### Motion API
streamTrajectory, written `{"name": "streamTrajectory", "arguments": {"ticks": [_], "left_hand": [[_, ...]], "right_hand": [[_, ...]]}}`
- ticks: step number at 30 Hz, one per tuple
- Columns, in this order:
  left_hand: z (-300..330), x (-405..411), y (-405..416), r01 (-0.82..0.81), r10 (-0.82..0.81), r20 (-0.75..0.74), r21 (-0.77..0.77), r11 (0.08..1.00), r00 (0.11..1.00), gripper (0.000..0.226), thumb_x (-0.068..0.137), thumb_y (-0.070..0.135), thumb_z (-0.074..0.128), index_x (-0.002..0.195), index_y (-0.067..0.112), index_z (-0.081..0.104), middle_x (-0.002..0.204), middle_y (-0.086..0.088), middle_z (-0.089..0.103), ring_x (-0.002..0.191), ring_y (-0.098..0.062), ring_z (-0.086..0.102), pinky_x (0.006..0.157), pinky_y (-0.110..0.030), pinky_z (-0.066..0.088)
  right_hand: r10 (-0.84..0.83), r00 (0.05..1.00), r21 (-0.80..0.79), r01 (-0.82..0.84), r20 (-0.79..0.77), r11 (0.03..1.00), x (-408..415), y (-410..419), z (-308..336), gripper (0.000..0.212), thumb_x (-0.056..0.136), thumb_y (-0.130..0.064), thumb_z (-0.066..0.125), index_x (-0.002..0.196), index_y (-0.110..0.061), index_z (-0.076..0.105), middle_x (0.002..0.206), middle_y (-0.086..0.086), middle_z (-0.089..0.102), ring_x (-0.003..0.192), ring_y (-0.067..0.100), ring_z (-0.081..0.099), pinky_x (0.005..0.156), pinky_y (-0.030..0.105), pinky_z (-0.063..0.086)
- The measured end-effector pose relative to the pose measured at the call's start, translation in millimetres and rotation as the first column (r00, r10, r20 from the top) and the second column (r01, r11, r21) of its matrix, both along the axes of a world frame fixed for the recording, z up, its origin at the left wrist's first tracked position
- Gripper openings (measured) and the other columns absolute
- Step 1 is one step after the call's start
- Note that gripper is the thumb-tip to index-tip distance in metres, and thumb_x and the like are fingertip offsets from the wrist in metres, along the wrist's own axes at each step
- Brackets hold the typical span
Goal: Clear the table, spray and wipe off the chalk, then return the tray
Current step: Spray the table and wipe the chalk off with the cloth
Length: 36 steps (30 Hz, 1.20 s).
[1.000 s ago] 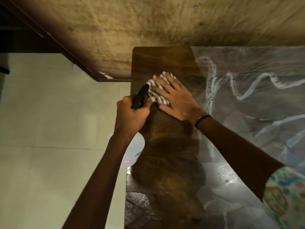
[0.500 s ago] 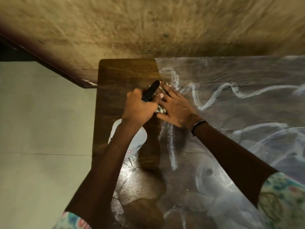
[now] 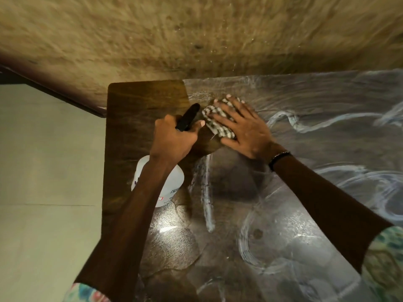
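Observation:
A dark wooden table (image 3: 139,101) is smeared with white chalk marks (image 3: 207,192) over its middle and right. My left hand (image 3: 174,138) grips the black head of a white spray bottle (image 3: 172,184), held just above the table's left part. My right hand (image 3: 244,125) lies flat, fingers spread, pressing a checked cloth (image 3: 214,118) onto the tabletop near the far edge. The cloth sits right of the bottle's nozzle, almost touching it. No tray is in view.
A rough tan wall (image 3: 196,35) runs along the table's far edge. Pale tiled floor (image 3: 48,171) lies to the left of the table. Wet, shiny patches (image 3: 172,234) show on the near part of the tabletop.
My right hand has slid the cloth to the right along the far edge, onto the chalky area. The left hand with the bottle has stayed close beside it.

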<state>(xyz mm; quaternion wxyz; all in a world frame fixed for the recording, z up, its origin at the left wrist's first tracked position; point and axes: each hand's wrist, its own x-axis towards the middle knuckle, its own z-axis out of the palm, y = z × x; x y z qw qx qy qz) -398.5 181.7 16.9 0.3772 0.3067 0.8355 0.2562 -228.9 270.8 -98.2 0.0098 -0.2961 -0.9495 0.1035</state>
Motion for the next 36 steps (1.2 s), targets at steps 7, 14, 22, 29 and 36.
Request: {"name": "streamTrajectory", "arguments": {"ticks": [7, 14, 22, 29, 36], "left_hand": [[11.4, -11.1, -12.0, -0.098, 0.095, 0.081, 0.022, 0.995, 0.992, 0.028, 0.078, 0.039, 0.073, 0.071, 0.027, 0.048, 0.092, -0.016, 0.070, 0.063, -0.020, 0.054, 0.060, -0.028, 0.042], [17.8, -15.6, -28.1, -0.152, 0.150, 0.093, 0.006, 0.988, 0.984, 0.029, 0.079, 0.035, 0.073, 0.066, 0.029, 0.047, 0.089, -0.017, 0.070, 0.067, -0.024, 0.058, 0.066, -0.031, 0.042], [21.7, -22.7, -44.4, -0.147, 0.147, 0.112, -0.010, 0.989, 0.983, 0.027, 0.080, 0.035, 0.072, 0.070, 0.026, 0.048, 0.083, -0.011, 0.070, 0.045, -0.001, 0.057, 0.052, -0.020, 0.039], [17.6, -6.9, -56.5, -0.119, 0.118, 0.132, 0.000, 0.993, 0.984, 0.026, 0.080, 0.035, 0.072, 0.068, 0.027, 0.050, 0.085, -0.016, 0.070, 0.052, -0.012, 0.052, 0.057, -0.024, 0.039], [-5.3, 9.7, -83.8, 0.016, -0.016, 0.015, 0.006, 1.000, 1.000, 0.040, 0.076, 0.038, 0.075, 0.082, 0.000, 0.067, 0.069, -0.016, 0.068, 0.068, -0.027, 0.068, 0.063, -0.033, 0.056]], "right_hand": [[-0.214, 0.976, -0.064, 0.217, 0.044, 0.974, -65.4, 46.0, 5.2, 0.069, 0.087, -0.058, 0.021, 0.151, -0.034, 0.020, 0.160, 0.001, 0.016, 0.148, 0.032, 0.007, 0.120, 0.048, 0.012], [0.034, 0.999, -0.043, -0.034, 0.017, 0.998, -102.3, -4.4, 6.9, 0.067, 0.087, -0.054, 0.024, 0.150, -0.029, 0.026, 0.159, 0.005, 0.022, 0.147, 0.033, 0.013, 0.120, 0.046, 0.012], [-0.088, 0.995, -0.035, 0.090, 0.056, 0.995, 5.2, 31.1, 4.7, 0.069, 0.087, -0.057, 0.031, 0.150, -0.030, 0.026, 0.160, 0.003, 0.018, 0.148, 0.032, 0.010, 0.118, 0.050, 0.018], [-0.234, 0.970, -0.085, 0.238, 0.060, 0.967, -77.6, 32.7, 8.5, 0.065, 0.091, -0.054, 0.026, 0.151, -0.031, 0.022, 0.161, 0.002, 0.015, 0.148, 0.032, 0.004, 0.120, 0.048, 0.013], [0.137, 0.990, -0.049, -0.136, 0.024, 0.990, -14.0, -15.0, 5.5, 0.068, 0.087, -0.052, 0.034, 0.151, -0.029, 0.023, 0.160, 0.004, 0.018, 0.148, 0.030, 0.010, 0.119, 0.049, 0.018]]}}
